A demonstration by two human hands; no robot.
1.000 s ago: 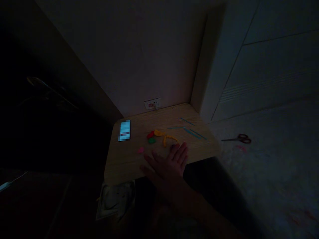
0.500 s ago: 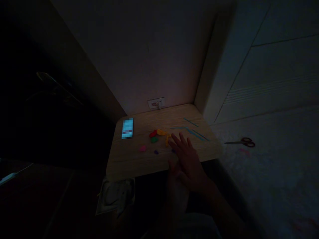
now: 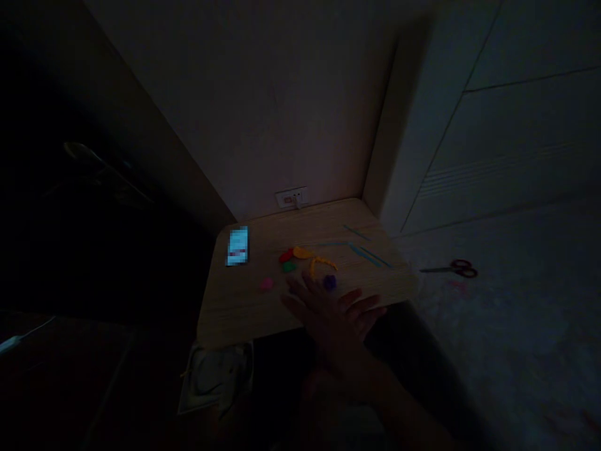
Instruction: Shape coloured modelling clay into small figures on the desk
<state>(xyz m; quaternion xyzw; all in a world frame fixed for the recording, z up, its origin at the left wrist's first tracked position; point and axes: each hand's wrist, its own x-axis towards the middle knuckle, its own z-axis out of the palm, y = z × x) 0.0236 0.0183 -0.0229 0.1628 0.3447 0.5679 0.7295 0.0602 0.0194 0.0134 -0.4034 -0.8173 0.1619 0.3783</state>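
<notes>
In a dark room, a wooden table [image 3: 225,307] stands against the wall [image 3: 282,119] — on it, near yellow pieces [image 3: 323,260], sits a purple lump [image 3: 330,282]. Close by, the right hand [image 3: 323,314] lies across the left hand [image 3: 365,313], both with fingers stretched out — whether anything is between the palms, I cannot tell.

No lettering is readable; the phone screen [image 3: 237,245] is pixelated

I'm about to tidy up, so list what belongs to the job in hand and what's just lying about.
Likely the job's: red lump, green lump, pink lump, purple lump, orange pieces, blue sticks.

Seemingly just lying about: phone, scissors.
</notes>
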